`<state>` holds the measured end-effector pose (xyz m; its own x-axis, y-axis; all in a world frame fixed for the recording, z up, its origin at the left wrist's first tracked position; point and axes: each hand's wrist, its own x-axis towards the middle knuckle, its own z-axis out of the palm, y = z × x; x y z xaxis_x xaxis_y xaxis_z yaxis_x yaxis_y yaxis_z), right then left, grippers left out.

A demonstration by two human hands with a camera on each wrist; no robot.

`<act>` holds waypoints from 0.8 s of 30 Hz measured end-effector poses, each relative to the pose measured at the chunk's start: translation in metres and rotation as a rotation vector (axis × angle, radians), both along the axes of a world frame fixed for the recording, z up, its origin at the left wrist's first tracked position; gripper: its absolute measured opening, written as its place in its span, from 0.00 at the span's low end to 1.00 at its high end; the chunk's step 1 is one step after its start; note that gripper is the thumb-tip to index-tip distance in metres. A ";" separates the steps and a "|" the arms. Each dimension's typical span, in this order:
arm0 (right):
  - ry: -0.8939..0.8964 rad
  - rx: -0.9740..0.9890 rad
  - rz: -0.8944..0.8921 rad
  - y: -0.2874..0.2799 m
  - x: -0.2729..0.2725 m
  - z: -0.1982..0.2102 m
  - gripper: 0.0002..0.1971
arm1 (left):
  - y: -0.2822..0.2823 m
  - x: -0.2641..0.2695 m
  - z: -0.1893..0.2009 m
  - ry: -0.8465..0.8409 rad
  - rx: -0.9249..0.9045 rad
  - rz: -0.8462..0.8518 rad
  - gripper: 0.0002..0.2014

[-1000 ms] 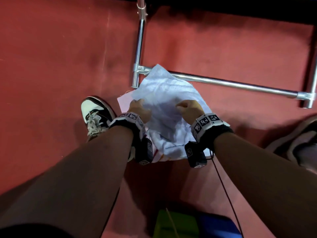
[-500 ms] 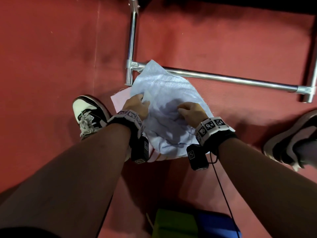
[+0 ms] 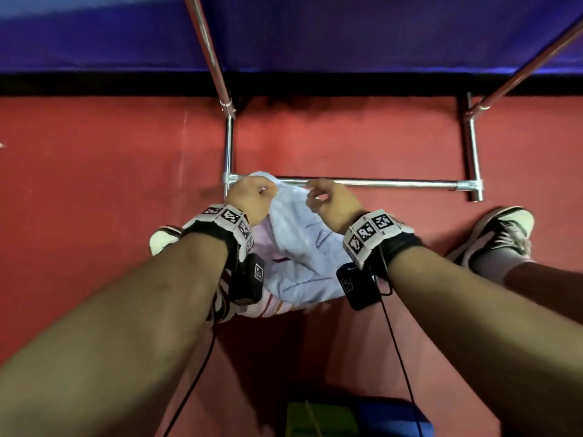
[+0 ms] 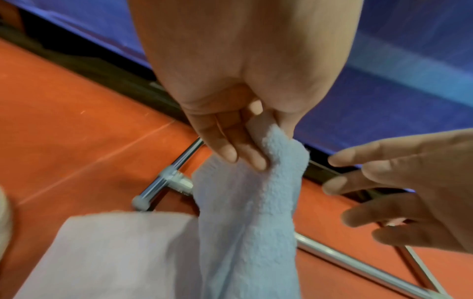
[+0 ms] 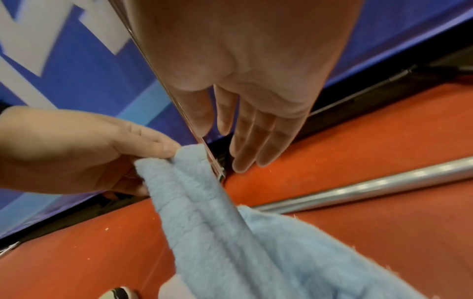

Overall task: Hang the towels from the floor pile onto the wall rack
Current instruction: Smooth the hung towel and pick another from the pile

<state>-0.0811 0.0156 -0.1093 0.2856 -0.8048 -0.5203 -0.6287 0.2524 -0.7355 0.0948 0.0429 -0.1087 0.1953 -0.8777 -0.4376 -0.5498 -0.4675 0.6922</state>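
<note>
A light blue towel (image 3: 303,247) hangs by one bunched corner from my left hand (image 3: 252,197), pinched between thumb and fingers (image 4: 250,159). Its lower part still trails onto the floor pile, where a pale pink towel (image 3: 262,307) lies underneath (image 4: 107,252). My right hand (image 3: 328,200) hovers just right of the held corner with straight fingers (image 5: 245,157) and holds nothing. The rack's metal base bar (image 3: 378,184) lies on the floor behind both hands, and its chrome uprights (image 3: 208,48) rise against the blue wall.
The red floor (image 3: 94,184) spreads left of the pile. My shoes stand either side of it, left (image 3: 164,238) and right (image 3: 504,234). A second rack upright (image 3: 536,52) slants up at the right. A green and blue object (image 3: 347,417) lies at the bottom edge.
Both hands were pressed into the blue towel on the pile. Now my left hand has lifted its corner up, my right hand has let go, and the view has tilted up to the wall.
</note>
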 end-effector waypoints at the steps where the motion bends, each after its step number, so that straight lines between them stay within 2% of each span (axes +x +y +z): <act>1: -0.009 -0.027 0.015 0.001 -0.005 0.017 0.23 | -0.003 -0.006 0.019 0.013 -0.031 -0.036 0.08; 4: -0.098 -0.108 0.026 0.006 -0.020 0.071 0.30 | -0.005 -0.028 0.081 -0.009 -0.124 -0.161 0.09; 6: -0.190 -0.150 -0.020 0.011 -0.028 0.107 0.29 | -0.003 -0.044 0.122 -0.012 -0.218 -0.208 0.08; 8: -0.287 -0.168 -0.097 0.016 -0.037 0.142 0.23 | 0.000 -0.060 0.160 -0.041 -0.300 -0.255 0.08; 11: -0.296 -0.319 -0.123 0.024 -0.053 0.191 0.08 | 0.008 -0.081 0.213 -0.099 -0.394 -0.292 0.08; 13: -0.284 -0.391 -0.138 0.028 -0.063 0.220 0.09 | 0.013 -0.092 0.243 -0.111 -0.456 -0.284 0.09; 16: -0.279 -0.470 -0.174 0.034 -0.077 0.260 0.12 | 0.020 -0.105 0.284 -0.136 -0.520 -0.252 0.09; 19: -0.350 -0.473 -0.211 0.038 -0.086 0.295 0.12 | 0.025 -0.112 0.318 -0.143 -0.583 -0.259 0.08; 24: -0.430 -0.496 -0.210 0.043 -0.094 0.340 0.12 | 0.031 -0.119 0.354 -0.127 -0.664 -0.240 0.06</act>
